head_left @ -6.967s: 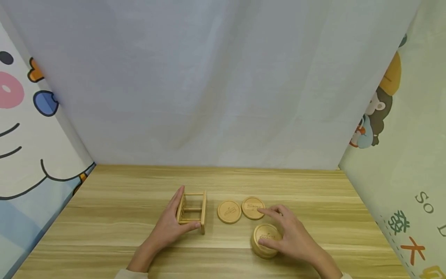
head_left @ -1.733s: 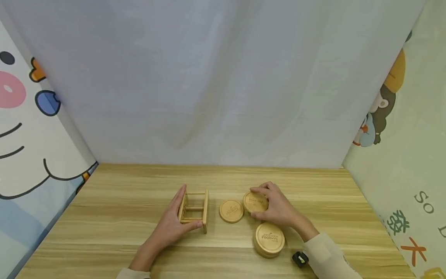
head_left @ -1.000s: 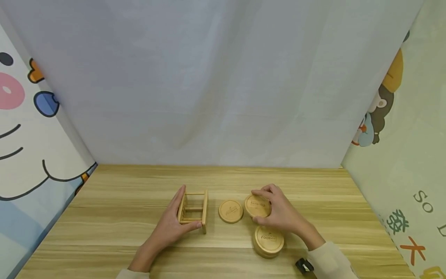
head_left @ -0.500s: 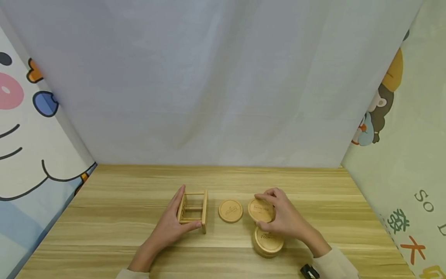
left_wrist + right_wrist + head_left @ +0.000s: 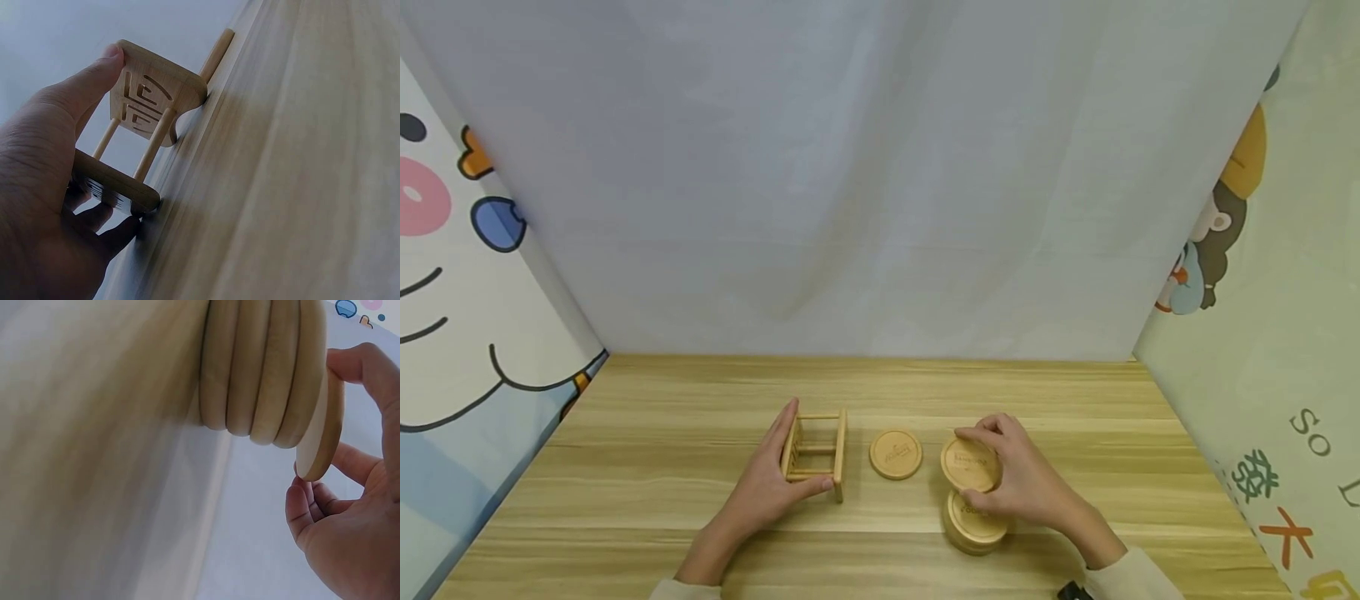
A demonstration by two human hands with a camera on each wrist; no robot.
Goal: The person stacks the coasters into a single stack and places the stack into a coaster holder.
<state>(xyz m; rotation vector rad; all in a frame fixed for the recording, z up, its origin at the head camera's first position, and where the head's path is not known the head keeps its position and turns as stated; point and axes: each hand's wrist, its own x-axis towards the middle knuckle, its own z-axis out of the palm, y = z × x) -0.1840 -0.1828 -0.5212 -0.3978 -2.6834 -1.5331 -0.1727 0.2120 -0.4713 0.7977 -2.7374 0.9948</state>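
Observation:
My left hand (image 5: 767, 487) grips a small wooden coaster holder (image 5: 840, 454), thumb on its right side panel and fingers along the left one. In the left wrist view, dowels join the holder's two panels, and one panel (image 5: 147, 100) has cut-out line patterns. Between thumb and fingers, my right hand (image 5: 1026, 479) pinches a round wooden coaster (image 5: 970, 464) by its edge. This coaster overlaps the far edge of a stack of coasters (image 5: 973, 533), and the right wrist view shows it slightly tilted against the stack's top (image 5: 306, 369). Another coaster (image 5: 896, 455) lies flat between holder and stack.
Everything stands on a wood-grain tabletop (image 5: 700, 417). A pale cloth (image 5: 880, 208) hangs behind it, with printed cartoon panels (image 5: 1247, 375) at the sides. Beside the right sleeve, a black object (image 5: 1073, 592) shows at the bottom edge.
My right hand went from the stack to the farther right coaster, took hold of it and brought it nearer, over the stack's far edge. The left hand and holder stay nearly still.

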